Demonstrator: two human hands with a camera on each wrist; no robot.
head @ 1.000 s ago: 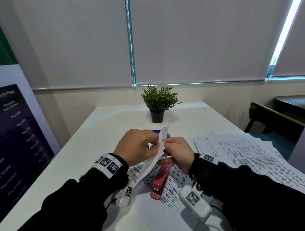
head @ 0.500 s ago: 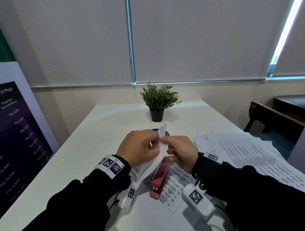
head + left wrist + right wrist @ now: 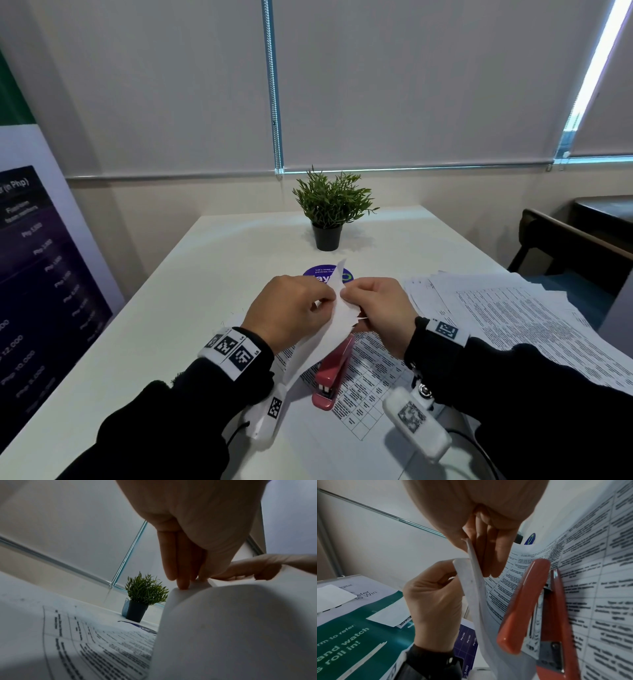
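Observation:
Both hands hold a few white sheets of paper (image 3: 337, 317) lifted off the white table (image 3: 164, 308). My left hand (image 3: 291, 310) pinches the sheets' left side, and my right hand (image 3: 375, 308) pinches their top corner from the right. In the right wrist view the paper (image 3: 476, 588) curves down between the left hand (image 3: 433, 599) and the right fingers (image 3: 496, 555). In the left wrist view the left fingers (image 3: 181, 563) press on the bent paper (image 3: 231, 622). A red stapler (image 3: 334, 371) lies under the hands on a printed sheet (image 3: 363, 383).
A spread stack of printed papers (image 3: 513, 318) lies at the right. A small potted plant (image 3: 329, 212) stands at the table's far middle, with a round blue sticker (image 3: 322, 272) before it. A banner (image 3: 30, 274) stands at the left, a dark chair (image 3: 565, 246) at the right.
The hands have stayed together over the stapler; the raised paper corner has sunk a little and the right hand's grip has shifted up to the sheets' top.

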